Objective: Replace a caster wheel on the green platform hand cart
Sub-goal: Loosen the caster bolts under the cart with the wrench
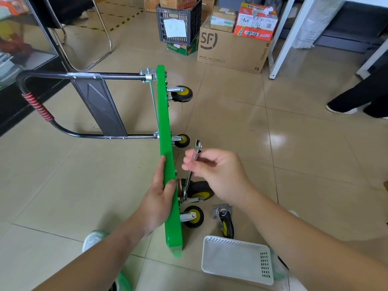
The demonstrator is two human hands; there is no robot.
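Note:
The green platform cart (165,131) stands on its long edge on the tiled floor, its black handle (63,106) folded out to the left. My left hand (159,194) grips the platform's upper edge. My right hand (214,171) holds a metal wrench (196,152) upright, just right of the underside. Black casters with yellow hubs stick out to the right: two far ones (182,93) (182,140), a large near one (199,191) and a smaller one (194,216). A loose caster wheel (226,223) lies on the floor beside them.
A white perforated plastic basket (237,259) sits on the floor near my right forearm. Cardboard boxes (233,51) and a black crate (178,22) stand at the back. A white table leg (283,36) is at the back right, another person's legs (361,97) at the right, a chair frame (84,38) at the back left.

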